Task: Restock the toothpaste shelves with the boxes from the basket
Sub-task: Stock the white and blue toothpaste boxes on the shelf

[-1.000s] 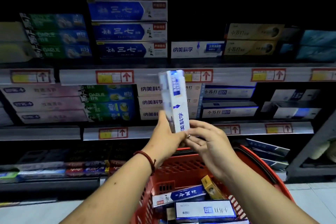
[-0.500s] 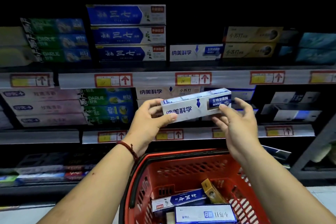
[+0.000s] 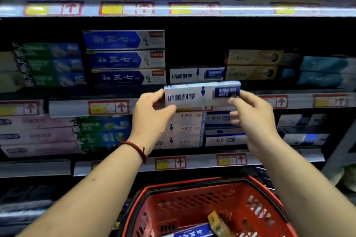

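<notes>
Now that the box (image 3: 200,95) has climbed since half a second ago, I see it held level in front of the price-strip edge of the shelf (image 3: 107,107), just under the twin (image 3: 196,76) that sits alone on that shelf with a dark gap above it. My reading is that the box is bound for the top of that twin, so this placing is nearly due. The left hand (image 3: 152,113) grips the left end, thumb on the front face and fingers behind. The right hand (image 3: 254,119) pinches the right end, where earlier its fingers were spread and only propping it. A second ago the box stood upright over the basket (image 3: 192,181); it has since been turned flat, label facing me. The camera has also tipped upward, so a higher shelf now shows and less of the basket. In the basket a blue box (image 3: 190,232) and a yellow box (image 3: 217,221) remain, so the restocking is far from finished.
</notes>
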Available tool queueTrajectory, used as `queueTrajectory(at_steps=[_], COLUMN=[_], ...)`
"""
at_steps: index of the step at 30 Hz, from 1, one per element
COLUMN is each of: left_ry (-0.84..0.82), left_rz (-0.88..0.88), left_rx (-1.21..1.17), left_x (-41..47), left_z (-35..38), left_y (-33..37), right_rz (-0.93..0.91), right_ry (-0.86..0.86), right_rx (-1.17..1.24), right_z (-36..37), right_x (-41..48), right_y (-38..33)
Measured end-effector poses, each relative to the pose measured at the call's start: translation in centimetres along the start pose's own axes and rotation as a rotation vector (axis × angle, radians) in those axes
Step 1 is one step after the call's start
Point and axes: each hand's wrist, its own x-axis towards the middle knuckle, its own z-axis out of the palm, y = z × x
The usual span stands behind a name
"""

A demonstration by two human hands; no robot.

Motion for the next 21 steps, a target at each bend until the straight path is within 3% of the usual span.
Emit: queueTrajectory(at_steps=[7, 11, 16, 21], left_ry=[-0.048, -0.074, -0.129, -0.211], left_rz=[-0.057, -0.076, -0.055, -0.065], left_rx=[0.083, 0.213, 0.417, 0.477], left_x=[4.9, 5.7, 5.9, 5.0], left_z=[0.8, 0.9, 0.9, 0.4], left_y=[2.5, 2.7, 2.9, 3.6], right_rz=[-0.034, 0.090, 0.153, 0.126], right_ry=[-0.046, -0.066, -0.054, -0.056], right_rx=[-0.090, -0.137, -0.261, -0.291], right_z=[0.8, 1.1, 1.1, 1.4], right_x=[5.4, 7.1, 7.6, 6.2], right_y=[-3.0, -2.0, -0.9, -1.7])
